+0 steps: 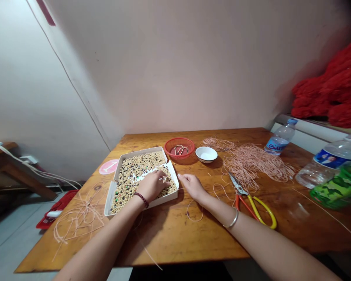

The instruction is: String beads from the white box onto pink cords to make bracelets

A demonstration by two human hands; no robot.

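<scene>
A pale wall (193,70) fills the back, and in front of it spreads the brown wooden desk (210,242), busy from side to side. Over at the far right, a great fluffy red pile (333,86) sits up beside the desk. Here's the white box (173,175), left of middle, shallow and open on top. Across on the right lies a loose heap of pinkish string (248,162), with a clear water bottle (277,140) standing just behind it and a green bottle (336,187) tipped nearer the edge.

Now the hands! The left hand (152,183) is down inside the box, fingers bent; whether they have hold of anything, I can't tell. The right hand (191,187) is just outside the box's right side, fingers curled closed on a thin cord (183,189) that runs toward the box. Scissors (242,191) with red and yellow handles lie open right of it. Behind the hands, a red basket (179,154) stands next to a small white bowl (206,158). And smallest of all, the beads (146,160), mostly tan with dark and green ones mixed in, cover most of the box floor, right under the left fingers.
</scene>
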